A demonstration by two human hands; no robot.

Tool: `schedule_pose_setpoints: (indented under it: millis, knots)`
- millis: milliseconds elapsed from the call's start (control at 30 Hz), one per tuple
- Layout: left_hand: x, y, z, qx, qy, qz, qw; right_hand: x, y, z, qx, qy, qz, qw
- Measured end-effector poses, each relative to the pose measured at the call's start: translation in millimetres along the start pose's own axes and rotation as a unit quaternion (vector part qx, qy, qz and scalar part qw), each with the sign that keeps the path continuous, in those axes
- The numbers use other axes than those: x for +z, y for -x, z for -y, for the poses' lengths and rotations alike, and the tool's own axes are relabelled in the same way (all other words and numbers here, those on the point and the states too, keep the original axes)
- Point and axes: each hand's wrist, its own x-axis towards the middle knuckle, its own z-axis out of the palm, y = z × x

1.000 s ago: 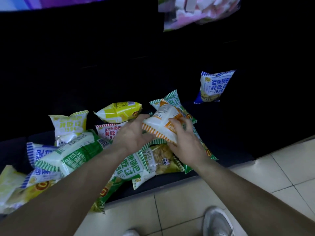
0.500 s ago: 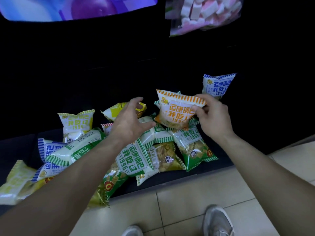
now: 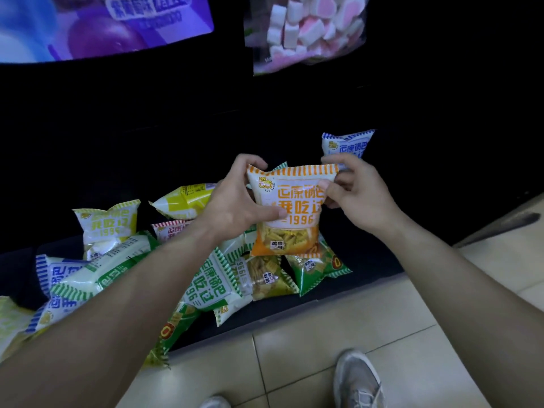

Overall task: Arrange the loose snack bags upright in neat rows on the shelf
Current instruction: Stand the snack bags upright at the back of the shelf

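The dark shelf [image 3: 347, 285] fills the middle of the frame from left to right, and its back is too dark to see. Below it, at the lower right, is the pale tiled floor [image 3: 397, 334], with a grey shoe [image 3: 357, 378] at the bottom edge. At the upper left hangs a purple poster [image 3: 97, 25], and at the upper centre a clear bag of pink and white marshmallows [image 3: 306, 28].

On the shelf, in the lower left and centre, lies a loose heap of snack bags [image 3: 123, 266], green, yellow, blue and red, most of them flat or tilted and lying over each other. At the right of centre one blue snack bag [image 3: 347, 145] stands upright, apart from the heap.

In the centre of the frame both hands hold an orange snack bag [image 3: 290, 213] upright above the heap, its printed front to the camera. The left hand [image 3: 235, 201] grips its left edge, the fingers curled behind the top corner and the thumb pressed on the front. The right hand [image 3: 359, 192] pinches the upper right corner between thumb and fingers.
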Motion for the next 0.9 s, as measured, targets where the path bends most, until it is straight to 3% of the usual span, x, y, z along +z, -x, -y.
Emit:
schedule_pose_setpoints:
  millis: [133, 267, 467, 667, 900]
  knots:
    - [13, -6, -7, -0.023, -0.007, -0.034, 0.999, -17, 13, -13, 0.047, -0.010, -0.090, 0.995]
    - [34, -22, -11, -0.027, -0.020, -0.061, 0.998, -40, 37, -39, 0.087, 0.107, -0.125, 0.983]
    - [94, -79, -14, -0.002, -0.064, -0.094, 0.993, -61, 70, -88, 0.122, 0.219, -0.117, 0.961]
    - [158, -139, 10, 0.012, -0.101, -0.095, 0.990, -59, 64, -140, 0.164, 0.260, -0.063, 0.949]
    - [209, -182, 52, -0.056, -0.086, -0.126, 0.987, -27, 43, -174, 0.164, 0.266, -0.041, 0.949]
